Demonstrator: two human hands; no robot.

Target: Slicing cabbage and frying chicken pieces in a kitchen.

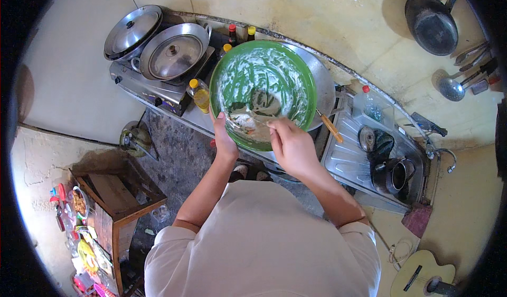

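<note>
A large green plastic basin (303,73) is tilted towards me, its inner wall smeared with a white, creamy paste (257,63). My left hand (225,138) grips the near-left rim, thumb on top. Fingers of my right hand (291,144) pinch a thin pale utensil (259,118) over the basin's lower part; its shape is hard to make out. Beneath it lies a whitish mass with small orange bits (243,120). Behind the basin is a wide metal wok (324,81). A wooden handle (332,128) sticks out to the right of the basin.
On the left, a gas stove (148,93) carries a lidded wok (174,55) and another lidded pan (132,31). An oil bottle (200,97) stands near the counter's edge. To the right, a steel sink (348,158) holds a dark kettle (396,176). Pans and ladles (451,89) hang on the wall.
</note>
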